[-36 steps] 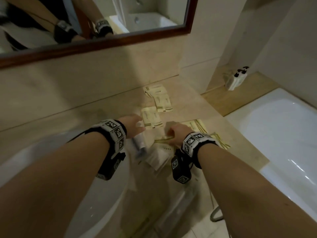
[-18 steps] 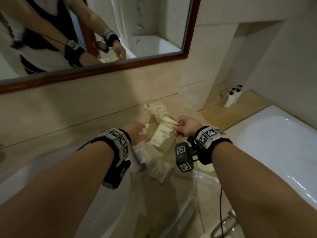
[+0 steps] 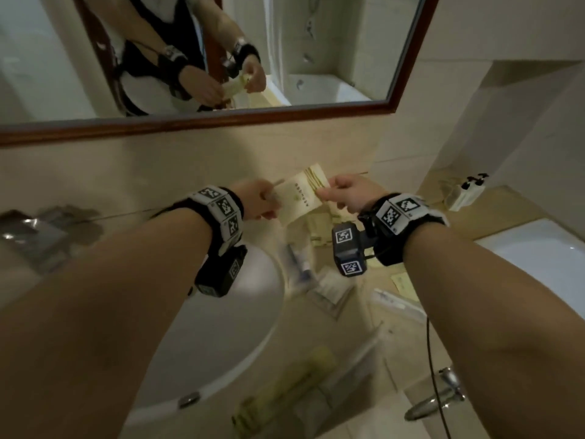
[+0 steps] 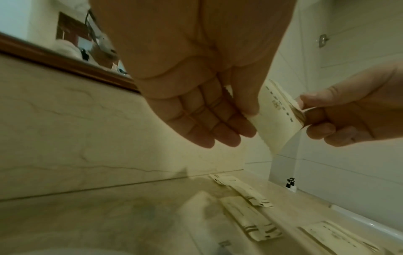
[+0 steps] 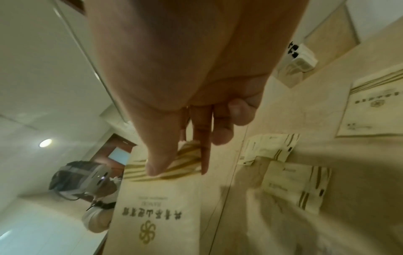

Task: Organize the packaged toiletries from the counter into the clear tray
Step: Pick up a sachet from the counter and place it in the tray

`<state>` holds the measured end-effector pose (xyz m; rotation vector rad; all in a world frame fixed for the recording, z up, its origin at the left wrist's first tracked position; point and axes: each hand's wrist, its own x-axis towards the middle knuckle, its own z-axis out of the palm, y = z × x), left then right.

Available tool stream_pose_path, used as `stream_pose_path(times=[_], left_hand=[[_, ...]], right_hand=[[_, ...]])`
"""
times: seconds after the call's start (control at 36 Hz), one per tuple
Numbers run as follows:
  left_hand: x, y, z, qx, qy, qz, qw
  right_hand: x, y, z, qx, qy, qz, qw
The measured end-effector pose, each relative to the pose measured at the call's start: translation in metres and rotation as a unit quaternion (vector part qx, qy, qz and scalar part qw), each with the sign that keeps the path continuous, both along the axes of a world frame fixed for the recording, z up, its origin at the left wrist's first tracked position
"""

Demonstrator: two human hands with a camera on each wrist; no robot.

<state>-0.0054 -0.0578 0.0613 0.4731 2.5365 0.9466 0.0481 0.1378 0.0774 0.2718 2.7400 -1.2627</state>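
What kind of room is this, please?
Probably a hotel bathroom: a white bathtub beside the stone counter, a wood-framed mirror above the washbasin, and matching printed toiletry packets lying on the counter.

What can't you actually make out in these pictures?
- What the packet holds: sealed, and its print is too blurred in the head view.
- The left hand and its grip: its fingers are behind the packet; the left wrist view shows only the thumb pressing.
- The clear tray: motion blur smears its contents in the head view.
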Motion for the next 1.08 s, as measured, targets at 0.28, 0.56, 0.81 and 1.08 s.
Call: stream_pose_path(times=[0.28,0.56,0.81,1.08], left_hand=[[0.036,-0.121,0.028,0.033,0.033,0.053,0.997],[0.069,-0.287,0.051,-0.015,0.057,0.115,0.992],[0.109,-0.434,0.043,-0.084,0.044,0.146,0.985],[0.164,-0.562,0.013,-0.152,0.059,0.192,0.968]], right_hand=[[0.01,-0.122,0.016,0.018,-0.003,0.062,0.998],[0.024,-0.283,0.015,-0.069,0.003,0.117,0.991],[0.037,-0.424,0.002,-0.062,-0.023,0.21,0.976],[0.056,-0.565,-0.039,-0.054,-0.13,0.251,0.958]])
